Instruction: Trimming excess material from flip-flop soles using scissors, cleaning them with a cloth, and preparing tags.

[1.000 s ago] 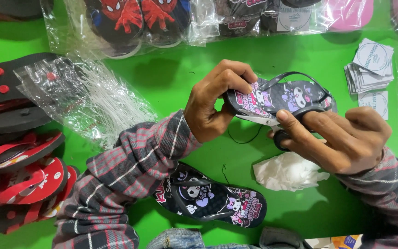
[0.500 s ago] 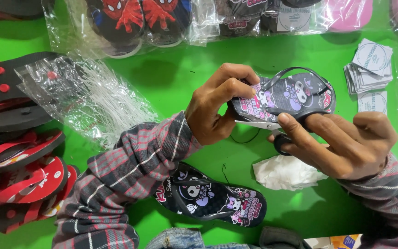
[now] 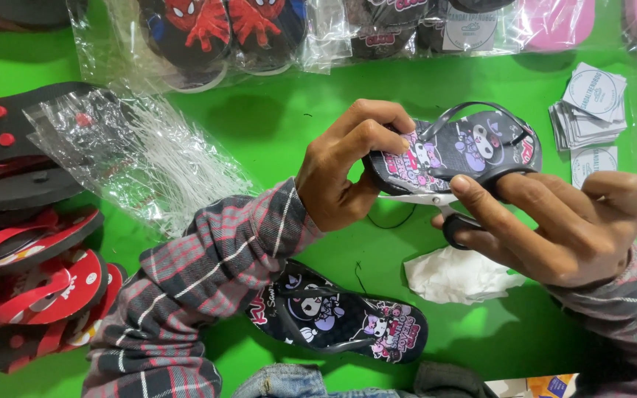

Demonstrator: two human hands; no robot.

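My left hand (image 3: 348, 166) pinches the heel end of a small black flip-flop (image 3: 466, 147) printed with cartoon characters and holds it above the green surface. My right hand (image 3: 562, 221) grips the sandal's near edge together with a pair of black-handled scissors (image 3: 436, 206), whose blades lie under the sole. The matching black cartoon flip-flop (image 3: 340, 313) lies flat on the green surface below my left forearm. A crumpled white paper wad (image 3: 455, 274) sits just under my right hand.
Red-and-black flip-flops (image 3: 31, 287) are stacked at the left. A clear bag of white plastic ties (image 3: 134, 151) lies left of centre. Bagged sandals (image 3: 223, 29) line the far edge. A pile of round-printed white tags (image 3: 587, 103) sits at the upper right. The green surface (image 3: 274, 125) spreads beneath.
Both hands have lifted the sandal slightly up and to the right, and my left fingers have curled tighter over its heel end. The scissors blades now show under the sole.
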